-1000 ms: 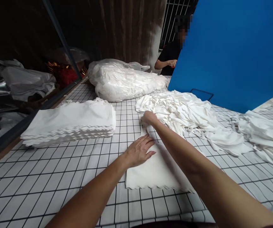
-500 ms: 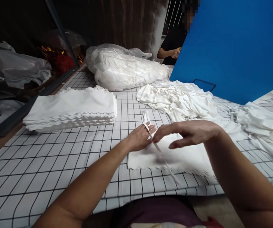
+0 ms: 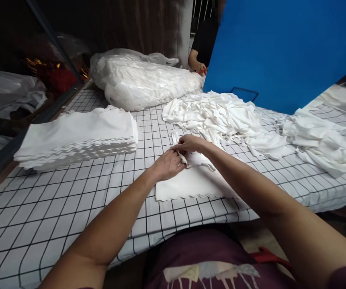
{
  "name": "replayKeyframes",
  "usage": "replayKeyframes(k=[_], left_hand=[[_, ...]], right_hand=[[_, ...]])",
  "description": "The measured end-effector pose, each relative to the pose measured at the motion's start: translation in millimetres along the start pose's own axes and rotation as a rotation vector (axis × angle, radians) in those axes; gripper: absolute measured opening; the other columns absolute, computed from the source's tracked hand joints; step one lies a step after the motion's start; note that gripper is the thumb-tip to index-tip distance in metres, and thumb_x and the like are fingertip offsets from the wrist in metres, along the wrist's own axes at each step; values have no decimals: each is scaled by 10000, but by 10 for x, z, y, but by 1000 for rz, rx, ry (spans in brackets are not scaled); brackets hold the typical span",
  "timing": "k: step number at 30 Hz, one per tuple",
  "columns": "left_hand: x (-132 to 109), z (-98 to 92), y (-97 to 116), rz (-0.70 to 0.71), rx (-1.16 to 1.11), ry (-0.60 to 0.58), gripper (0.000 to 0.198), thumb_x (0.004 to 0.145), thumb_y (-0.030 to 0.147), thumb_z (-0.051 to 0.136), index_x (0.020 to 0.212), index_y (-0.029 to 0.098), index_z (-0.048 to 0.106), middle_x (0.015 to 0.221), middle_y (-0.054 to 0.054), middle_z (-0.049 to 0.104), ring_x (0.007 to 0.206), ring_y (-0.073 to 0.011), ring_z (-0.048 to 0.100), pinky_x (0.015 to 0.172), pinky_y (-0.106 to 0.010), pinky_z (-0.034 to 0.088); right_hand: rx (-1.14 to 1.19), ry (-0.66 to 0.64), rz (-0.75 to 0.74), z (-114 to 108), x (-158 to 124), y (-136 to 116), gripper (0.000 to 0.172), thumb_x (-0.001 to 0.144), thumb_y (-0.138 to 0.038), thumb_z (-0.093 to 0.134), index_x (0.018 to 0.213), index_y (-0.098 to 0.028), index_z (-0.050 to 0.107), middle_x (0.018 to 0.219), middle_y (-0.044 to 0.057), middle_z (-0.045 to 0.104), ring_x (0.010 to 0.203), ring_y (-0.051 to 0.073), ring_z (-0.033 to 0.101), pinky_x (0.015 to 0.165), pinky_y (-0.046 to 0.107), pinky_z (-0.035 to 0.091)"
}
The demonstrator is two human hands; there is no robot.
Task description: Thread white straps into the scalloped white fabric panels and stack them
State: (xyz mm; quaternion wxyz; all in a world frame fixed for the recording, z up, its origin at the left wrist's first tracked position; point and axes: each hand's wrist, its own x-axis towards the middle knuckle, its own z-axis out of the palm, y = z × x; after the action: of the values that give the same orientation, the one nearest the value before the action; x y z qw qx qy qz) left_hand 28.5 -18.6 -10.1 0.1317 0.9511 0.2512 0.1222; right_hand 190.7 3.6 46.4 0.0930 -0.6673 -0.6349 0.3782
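Note:
A white cloth piece with a wavy edge (image 3: 195, 184) lies flat on the table in front of me. Over its far left part, my left hand (image 3: 169, 164) rests with bent fingers against a thin white strap (image 3: 183, 159). My right hand (image 3: 190, 143) reaches across from the right, its fingers closed on the same strap close to my left fingertips. The two hands touch or nearly touch, and my right fingertips are partly hidden. Strap ends (image 3: 175, 137) stick out just beyond the hands.
A neat stack of white cloths (image 3: 78, 136) stands at left on the checked tablecloth (image 3: 79, 208). Beyond are a stuffed plastic bag (image 3: 145, 80) and a loose white heap (image 3: 215, 114). Another heap (image 3: 320, 136) lies right. Behind a blue board (image 3: 281, 48), a person's hand (image 3: 201, 69) shows.
My right hand has moved left and away from me, from above the cloth to beside my left fingers. The long strap end that trailed toward me is drawn in. The view has shifted slightly.

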Motion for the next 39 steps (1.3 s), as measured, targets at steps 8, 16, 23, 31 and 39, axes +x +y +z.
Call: replayKeyframes(k=[8,16,23,31,39], left_hand=[[32,-49,16,45,-22,-12,306,948,284,390,868,178,665,867,-77,694,957,-271,612,933,-433,441],[-12,5,-29,-17,-53,-42,442,986,444,404,1327,218,572,1417,-70,548,1391,-304,378,1152,-470,292],[-9,-3,-22,-94,-44,-113,602,1001,540,324,1475,184,431,1599,-64,339,1511,-296,187,1232,-444,163],[-36,20,-54,-111,-103,-50,662,977,545,384,1519,167,342,1591,-99,346,1497,-299,245,1229,-453,203],[40,-31,-186,-314,-941,300,594,880,494,611,1374,181,509,1463,-152,515,1307,-275,535,1083,-434,433]], right_hand=[[45,-78,-7,-10,-132,-69,217,785,-278,674,620,-172,582,600,30,556,537,109,444,509,267,304],[477,-245,-132,-197,-582,216,221,794,-348,730,850,-144,664,672,8,629,550,74,400,508,238,260],[516,-461,-204,-356,-1286,596,323,859,-396,694,1008,-110,712,731,47,712,581,80,474,543,233,316],[551,-577,-258,-414,-1495,946,280,852,-368,718,970,-114,730,687,44,710,595,88,536,544,210,364],[860,-97,-398,-387,-730,552,290,750,-431,789,881,-181,722,766,-12,594,639,69,444,588,208,363]])
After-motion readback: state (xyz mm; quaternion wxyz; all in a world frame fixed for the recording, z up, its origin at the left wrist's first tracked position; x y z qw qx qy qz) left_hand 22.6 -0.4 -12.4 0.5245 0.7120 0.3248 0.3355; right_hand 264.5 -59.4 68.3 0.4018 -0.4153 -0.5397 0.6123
